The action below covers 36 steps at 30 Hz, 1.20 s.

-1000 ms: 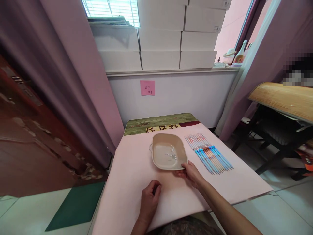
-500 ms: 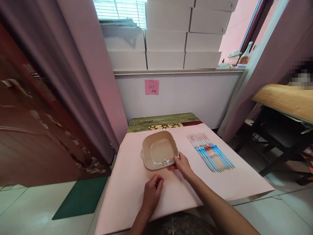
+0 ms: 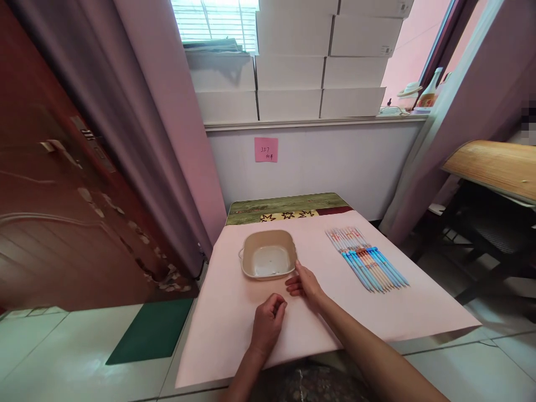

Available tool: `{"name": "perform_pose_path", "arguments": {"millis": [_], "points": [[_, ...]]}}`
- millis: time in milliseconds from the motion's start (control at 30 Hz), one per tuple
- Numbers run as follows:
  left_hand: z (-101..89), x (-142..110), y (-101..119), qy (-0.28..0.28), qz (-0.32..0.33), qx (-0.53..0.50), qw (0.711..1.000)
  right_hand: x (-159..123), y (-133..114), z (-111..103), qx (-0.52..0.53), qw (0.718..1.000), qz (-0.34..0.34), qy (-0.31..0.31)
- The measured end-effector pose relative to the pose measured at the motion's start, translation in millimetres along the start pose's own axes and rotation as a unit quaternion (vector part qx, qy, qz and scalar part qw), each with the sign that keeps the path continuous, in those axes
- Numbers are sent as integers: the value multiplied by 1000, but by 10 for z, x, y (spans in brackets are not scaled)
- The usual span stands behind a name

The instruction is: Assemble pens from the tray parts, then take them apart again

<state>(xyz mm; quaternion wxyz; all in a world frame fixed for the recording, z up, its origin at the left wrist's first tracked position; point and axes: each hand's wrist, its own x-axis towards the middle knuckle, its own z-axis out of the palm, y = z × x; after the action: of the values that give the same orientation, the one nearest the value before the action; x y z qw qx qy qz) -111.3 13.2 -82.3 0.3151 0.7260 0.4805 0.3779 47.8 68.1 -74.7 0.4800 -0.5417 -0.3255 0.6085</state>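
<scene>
A beige plastic basin (image 3: 268, 257) rests on the pink-covered table, with a few small shiny bits by its front inner wall. At the basin's front right corner is my right hand (image 3: 305, 283), fingers extended and apart, its thumb tip by the rim. It no longer grips the basin. Closer to me, my left hand (image 3: 269, 319) hovers or rests low over the cloth with its fingers curled against the thumb. Anything inside that curl is hidden. To the right lie several blue and cream pens (image 3: 372, 271) in a neat row, and behind them several clear, patterned pieces (image 3: 345, 239).
The pink cloth (image 3: 221, 312) covers most of the table, leaving a patterned green strip (image 3: 288, 206) at the back. A pink note (image 3: 266, 149) is stuck on the wall. White boxes (image 3: 288, 104) line the sill. A wooden desk (image 3: 494, 167) stands at right.
My right hand tilted the basin, moved it left, set it down and let go. The bits in it slid towards the front wall. My left hand stayed curled. The view turned slightly left.
</scene>
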Motion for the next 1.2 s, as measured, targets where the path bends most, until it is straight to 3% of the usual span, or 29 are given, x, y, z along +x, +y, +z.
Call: {"name": "perform_pose_path", "arguments": {"millis": [100, 167, 233, 300, 400, 533, 633, 767, 867, 1200], "points": [[14, -24, -32, 31, 16, 34, 999, 69, 48, -84, 4, 999, -33, 12], [11, -36, -62, 108, 50, 80, 990, 121, 66, -125, 4, 998, -64, 15], [0, -16, -83, 197, 102, 150, 963, 166, 82, -153, -10, 994, -106, 17], [-12, 60, -85, 245, 150, 229, 930, 201, 96, -167, -32, 989, -146, 19], [-10, 284, -56, 235, 190, 326, 896, 247, 90, -179, -48, 983, -175, 14], [-3, 633, -12, 225, 210, 395, 866, 312, 2, -207, -55, 987, -150, -15], [-36, 773, 16, 208, 217, 410, 861, 318, -46, -248, -73, 986, -149, -32], [-94, 766, 37, 182, 228, 402, 868, 274, 3, -301, -115, 970, -216, -10], [-92, 706, 43, 194, 236, 405, 862, 265, 58, -322, -113, 969, -220, 0], [-52, 555, 46, 215, 232, 431, 845, 224, 17, -326, -206, 939, -265, -70]]}}
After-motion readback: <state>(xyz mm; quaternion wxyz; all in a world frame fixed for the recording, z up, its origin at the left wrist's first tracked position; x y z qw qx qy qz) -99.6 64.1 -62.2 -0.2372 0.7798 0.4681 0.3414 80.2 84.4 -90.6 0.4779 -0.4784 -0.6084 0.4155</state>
